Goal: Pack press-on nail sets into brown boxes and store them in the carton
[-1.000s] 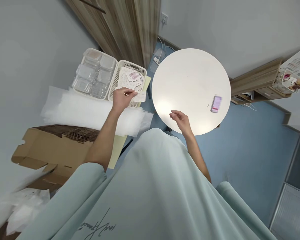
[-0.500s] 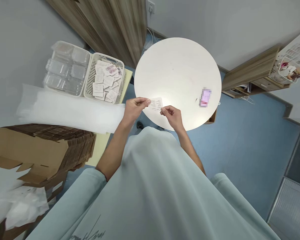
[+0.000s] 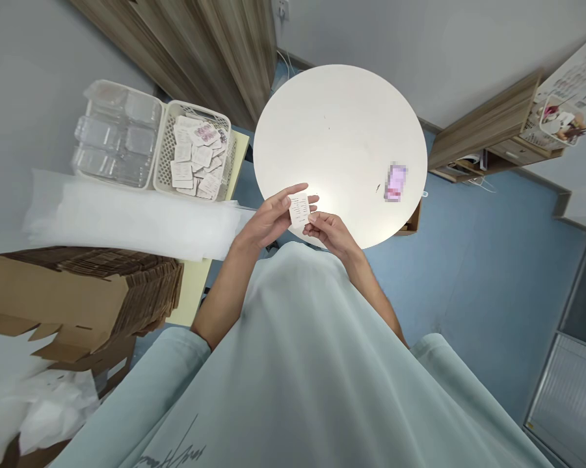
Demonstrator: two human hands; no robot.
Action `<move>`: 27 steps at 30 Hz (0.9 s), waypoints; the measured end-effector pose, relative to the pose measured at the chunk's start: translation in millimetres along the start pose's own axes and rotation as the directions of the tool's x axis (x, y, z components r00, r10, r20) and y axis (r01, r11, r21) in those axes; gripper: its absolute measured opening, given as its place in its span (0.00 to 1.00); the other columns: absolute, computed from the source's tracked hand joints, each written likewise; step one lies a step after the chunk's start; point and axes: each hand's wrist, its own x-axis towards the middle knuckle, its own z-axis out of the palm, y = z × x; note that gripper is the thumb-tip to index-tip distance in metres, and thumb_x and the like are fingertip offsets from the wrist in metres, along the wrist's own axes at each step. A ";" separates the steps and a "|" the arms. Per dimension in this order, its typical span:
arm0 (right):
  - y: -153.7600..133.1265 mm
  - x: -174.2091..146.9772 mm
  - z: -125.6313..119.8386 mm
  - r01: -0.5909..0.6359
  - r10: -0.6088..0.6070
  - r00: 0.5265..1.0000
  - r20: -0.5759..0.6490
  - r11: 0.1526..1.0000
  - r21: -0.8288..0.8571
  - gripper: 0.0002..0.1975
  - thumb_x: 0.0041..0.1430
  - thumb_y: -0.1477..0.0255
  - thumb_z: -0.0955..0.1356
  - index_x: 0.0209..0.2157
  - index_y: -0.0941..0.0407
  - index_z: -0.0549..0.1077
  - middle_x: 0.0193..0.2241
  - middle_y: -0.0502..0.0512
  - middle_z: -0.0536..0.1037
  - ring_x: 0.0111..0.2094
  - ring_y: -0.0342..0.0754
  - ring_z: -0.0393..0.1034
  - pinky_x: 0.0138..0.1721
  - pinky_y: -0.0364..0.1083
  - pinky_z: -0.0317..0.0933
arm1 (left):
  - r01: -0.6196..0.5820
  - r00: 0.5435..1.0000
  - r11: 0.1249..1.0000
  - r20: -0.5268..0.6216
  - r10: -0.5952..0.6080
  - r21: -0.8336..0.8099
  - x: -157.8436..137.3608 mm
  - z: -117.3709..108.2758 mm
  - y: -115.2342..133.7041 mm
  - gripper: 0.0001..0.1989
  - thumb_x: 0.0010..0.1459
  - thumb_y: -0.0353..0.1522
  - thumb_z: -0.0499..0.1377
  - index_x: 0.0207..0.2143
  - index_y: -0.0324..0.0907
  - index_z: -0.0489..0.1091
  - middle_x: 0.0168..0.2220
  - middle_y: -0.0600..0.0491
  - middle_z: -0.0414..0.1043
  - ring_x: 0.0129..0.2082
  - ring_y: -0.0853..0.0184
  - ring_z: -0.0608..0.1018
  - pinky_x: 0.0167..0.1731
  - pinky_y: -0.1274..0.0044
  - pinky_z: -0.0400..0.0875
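A small white card (image 3: 300,210) with rows of printed text is held up above the near edge of the round white table (image 3: 341,110). My left hand (image 3: 272,218) supports it from the left, thumb on its edge and fingers stretched out behind it. With thumb and forefinger, my right hand (image 3: 329,231) pinches the card's lower right corner; the other fingers curl under. On the table's right side lies a purple item (image 3: 395,182), blurred by pixelation.
To the left, a white basket (image 3: 163,156) holds many similar cards, beside clear plastic boxes (image 3: 112,133). White plastic sheets (image 3: 127,218) and stacked flat cardboard boxes (image 3: 88,286) lie nearer. A wooden shelf unit (image 3: 488,133) stands at the right.
The card has turned from lying sideways to nearly upright and come slightly closer. My left hand has shifted from a corner pinch to fingers spread behind it. The view has moved slightly.
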 end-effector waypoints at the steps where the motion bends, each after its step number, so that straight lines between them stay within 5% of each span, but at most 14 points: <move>1: 1.5 1.0 1.3 0.002 -0.002 1.000 -0.008 1.000 -0.016 0.32 0.52 0.37 0.82 0.34 0.52 0.82 0.33 0.51 0.84 0.38 0.47 0.79 0.50 0.49 0.77 | 0.000 1.000 1.000 -0.007 0.000 0.007 -0.2 0.3 0.2 0.44 0.57 0.62 0.76 0.65 0.45 0.80 0.62 0.37 0.84 0.65 0.43 0.84 0.63 0.56 0.81; 4: 6.4 3.9 2.7 0.076 -0.095 0.988 -0.126 0.986 -0.151 0.32 0.53 0.37 0.81 0.37 0.52 0.83 0.36 0.52 0.85 0.39 0.48 0.79 0.50 0.50 0.77 | -0.008 0.995 0.998 -0.099 0.014 0.062 -1.0 0.7 0.5 0.42 0.58 0.61 0.76 0.63 0.43 0.81 0.63 0.36 0.83 0.67 0.43 0.83 0.67 0.54 0.78; 8: 9.6 2.5 9.5 0.157 -0.288 0.913 -0.290 0.902 -0.402 0.29 0.58 0.38 0.79 0.41 0.51 0.83 0.42 0.54 0.87 0.41 0.50 0.80 0.51 0.52 0.77 | -0.011 0.965 0.982 -0.254 0.059 0.187 -3.0 0.9 -1.4 0.41 0.57 0.57 0.79 0.62 0.42 0.80 0.66 0.35 0.81 0.68 0.44 0.82 0.71 0.54 0.75; 16: 15.5 5.2 41.3 0.209 -0.531 0.805 -0.263 0.670 -0.713 0.26 0.70 0.41 0.71 0.34 0.49 0.80 0.35 0.53 0.85 0.36 0.51 0.78 0.46 0.54 0.77 | -0.067 0.928 0.938 -0.323 0.183 0.340 -3.2 -1.5 -12.1 0.39 0.56 0.53 0.78 0.63 0.42 0.80 0.65 0.38 0.82 0.71 0.45 0.79 0.71 0.55 0.76; 19: 17.7 10.1 38.5 0.214 -0.534 0.784 -0.317 0.712 -0.668 0.27 0.69 0.40 0.72 0.34 0.50 0.80 0.36 0.54 0.85 0.36 0.51 0.79 0.45 0.53 0.78 | -0.090 0.920 0.936 -0.333 0.209 0.340 -4.9 -12.6 -9.7 0.35 0.59 0.54 0.76 0.60 0.42 0.82 0.62 0.39 0.84 0.67 0.47 0.82 0.67 0.58 0.79; 23: 17.8 14.9 32.3 0.152 -0.364 0.849 -0.384 0.862 -0.483 0.31 0.58 0.35 0.76 0.35 0.51 0.81 0.33 0.54 0.85 0.36 0.52 0.82 0.44 0.52 0.79 | -0.087 0.928 0.948 -0.321 0.189 0.307 -8.9 -29.5 -5.6 0.31 0.56 0.53 0.78 0.54 0.43 0.85 0.55 0.42 0.87 0.57 0.50 0.87 0.57 0.62 0.85; 27: 16.6 17.7 33.9 0.135 -0.277 0.884 -0.376 0.923 -0.362 0.33 0.52 0.34 0.79 0.34 0.51 0.81 0.31 0.52 0.85 0.36 0.52 0.84 0.43 0.51 0.80 | -0.085 0.933 0.959 -0.317 0.172 0.271 -11.5 -37.2 -5.3 0.29 0.54 0.50 0.80 0.52 0.43 0.85 0.53 0.43 0.87 0.53 0.54 0.87 0.51 0.65 0.86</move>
